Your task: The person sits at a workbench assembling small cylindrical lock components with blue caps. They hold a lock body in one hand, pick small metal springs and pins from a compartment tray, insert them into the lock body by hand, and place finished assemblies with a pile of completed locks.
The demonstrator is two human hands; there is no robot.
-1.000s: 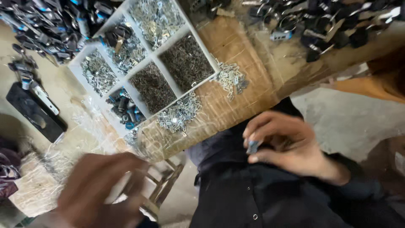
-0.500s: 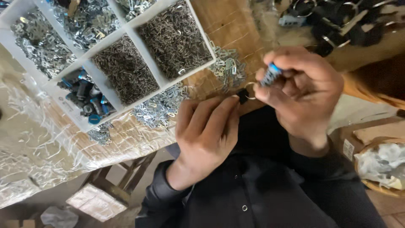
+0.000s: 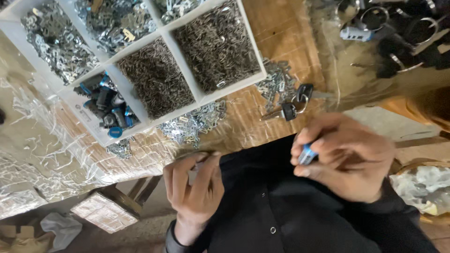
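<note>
Blue part: we see a small blue cylinder point(image 3: 307, 154) pinched in the fingers of our right hand, held in the air just off the near edge of the desk, over our dark jacket.
Right hand: our right hand point(image 3: 344, 157) is curled tight around that blue part, the fingertips closing over its end.
Left hand: our left hand point(image 3: 194, 187) hangs by the desk edge with fingers bent inward; whether it grips something small we cannot tell, as the fingers hide it.
Keys: a bunch of keys with black heads point(image 3: 295, 103) lies on the desk just beyond our right hand.
Tray: a white divided tray point(image 3: 161, 37) sits further out; two compartments hold dark thin pins, others hold silvery stamped pieces, and one holds black and blue cylinders point(image 3: 108, 105).
Loose metal: silvery bits point(image 3: 192, 124) are spilled on the desk against the tray's near wall.
Desk: the desk point(image 3: 281, 33) is brown wood, partly wrapped in crinkled clear film.
Far corner: dark locks and metal rings point(image 3: 398, 33) are heaped at the upper right.
Floor: below the desk edge we see a pale wrapped block point(image 3: 105, 213) and grey floor.
</note>
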